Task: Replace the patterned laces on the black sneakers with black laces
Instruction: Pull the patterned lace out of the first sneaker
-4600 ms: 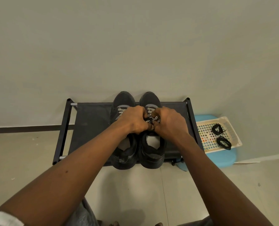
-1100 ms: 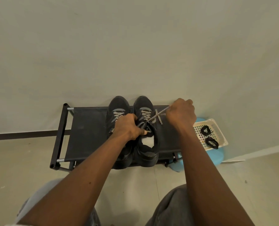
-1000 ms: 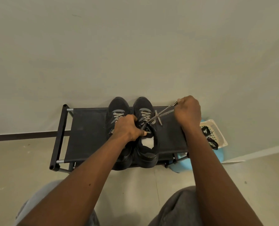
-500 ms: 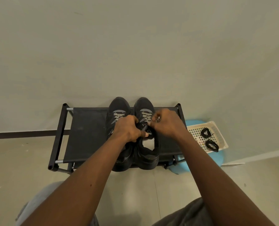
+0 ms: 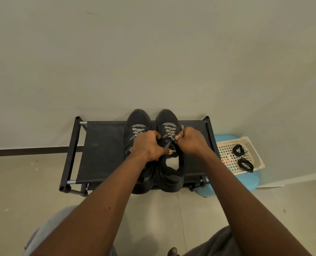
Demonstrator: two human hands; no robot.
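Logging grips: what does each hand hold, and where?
Left hand grips the right-side sneaker near its tongue; right hand pinches its patterned lace beside the upper eyelets.

Wall (image 5: 153, 52): plain pale grey-green, evenly lit — dark strip (image 5: 24, 150) along its foot at left.
Floor (image 5: 24, 182): pale tiles, thin joints.
Furniture: black fabric-topped rack (image 5: 102, 150) against the wall; blue stool (image 5: 249, 180) just beside it, right — cream basket (image 5: 253, 145) on top.

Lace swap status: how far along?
Done: nothing finished; patterned laces sit in both sneakers. In hand: left hand grips the right sneaker, right hand pinches its patterned lace. Left: strip both, thread the two coiled black laces from the basket.
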